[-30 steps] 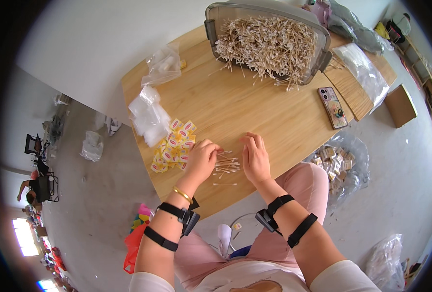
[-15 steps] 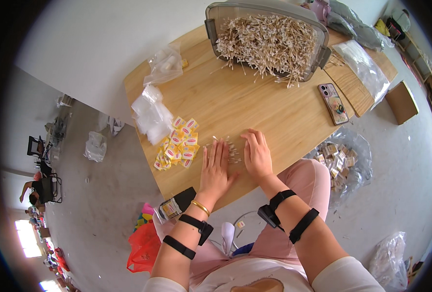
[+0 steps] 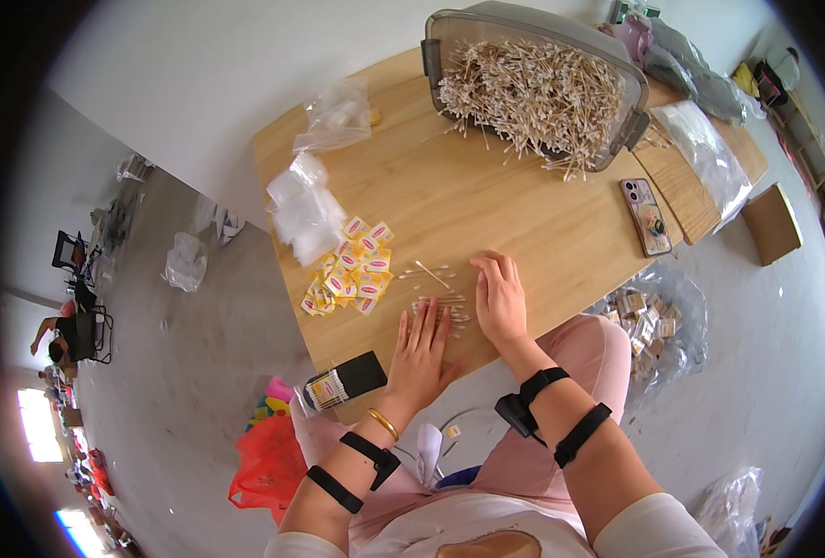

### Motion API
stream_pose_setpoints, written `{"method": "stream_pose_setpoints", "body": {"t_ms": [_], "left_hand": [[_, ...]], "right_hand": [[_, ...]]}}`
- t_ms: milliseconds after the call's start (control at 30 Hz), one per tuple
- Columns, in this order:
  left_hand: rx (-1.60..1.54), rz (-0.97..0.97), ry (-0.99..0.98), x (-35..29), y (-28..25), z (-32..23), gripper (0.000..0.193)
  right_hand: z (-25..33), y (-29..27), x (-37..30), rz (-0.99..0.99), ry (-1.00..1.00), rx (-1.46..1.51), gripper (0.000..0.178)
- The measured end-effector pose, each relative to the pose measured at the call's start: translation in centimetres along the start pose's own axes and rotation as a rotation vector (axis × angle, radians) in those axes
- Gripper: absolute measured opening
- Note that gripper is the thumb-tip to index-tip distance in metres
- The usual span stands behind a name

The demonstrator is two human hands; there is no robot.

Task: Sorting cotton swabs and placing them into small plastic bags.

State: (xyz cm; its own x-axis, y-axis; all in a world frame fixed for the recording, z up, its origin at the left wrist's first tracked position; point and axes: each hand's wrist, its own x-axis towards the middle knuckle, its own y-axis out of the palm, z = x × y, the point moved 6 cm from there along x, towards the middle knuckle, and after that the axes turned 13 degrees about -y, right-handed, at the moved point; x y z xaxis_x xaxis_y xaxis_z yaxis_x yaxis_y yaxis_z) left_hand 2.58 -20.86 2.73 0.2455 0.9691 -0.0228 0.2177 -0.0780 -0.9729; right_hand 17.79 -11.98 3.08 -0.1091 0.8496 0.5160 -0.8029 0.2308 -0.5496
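My left hand (image 3: pixel 420 358) lies flat, fingers stretched, over a small row of cotton swabs (image 3: pixel 455 314) on the table. To the row's right, my right hand (image 3: pixel 503 302) rests on the wood, fingers slightly bent and nothing visible in them. A few stray swabs (image 3: pixel 431 273) lie just beyond the left fingertips. Left of them is a pile of yellow-and-white printed cards (image 3: pixel 368 265). At the near left table edge sits a black holder (image 3: pixel 364 374) with a clear pack of swabs and a card (image 3: pixel 324 391) at its end.
A grey translucent bin (image 3: pixel 642 126), tipped toward me, is heaped with cotton swabs (image 3: pixel 533 102). Clear plastic bags (image 3: pixel 306 219) lie beyond the cards. A phone (image 3: pixel 646 219) lies at the right edge. Below it, a clear bag of packed swabs (image 3: pixel 650 321) stands on the floor.
My left hand has drawn back toward me, uncovering more of the swabs and some stray ones beyond. My right hand stays nearly in place. The view has shifted slightly.
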Motion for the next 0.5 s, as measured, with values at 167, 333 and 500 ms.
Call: {"method": "stream_pose_setpoints", "body": {"t_ms": [167,333,500], "left_hand": [[-0.175,0.007,0.034,0.0,-1.2,1.0,0.100],[-0.181,-0.027,0.009,0.2,-1.0,2.5,0.103],[-0.280,-0.146,-0.052,1.7,-1.0,3.0,0.106]], "right_hand": [[1.2,0.6,1.0,0.087,-0.152,-0.138,0.025],[1.8,3.8,3.9,0.301,-0.145,-0.063,0.021],[1.6,5.6,4.8,0.345,-0.191,-0.077,0.008]]}}
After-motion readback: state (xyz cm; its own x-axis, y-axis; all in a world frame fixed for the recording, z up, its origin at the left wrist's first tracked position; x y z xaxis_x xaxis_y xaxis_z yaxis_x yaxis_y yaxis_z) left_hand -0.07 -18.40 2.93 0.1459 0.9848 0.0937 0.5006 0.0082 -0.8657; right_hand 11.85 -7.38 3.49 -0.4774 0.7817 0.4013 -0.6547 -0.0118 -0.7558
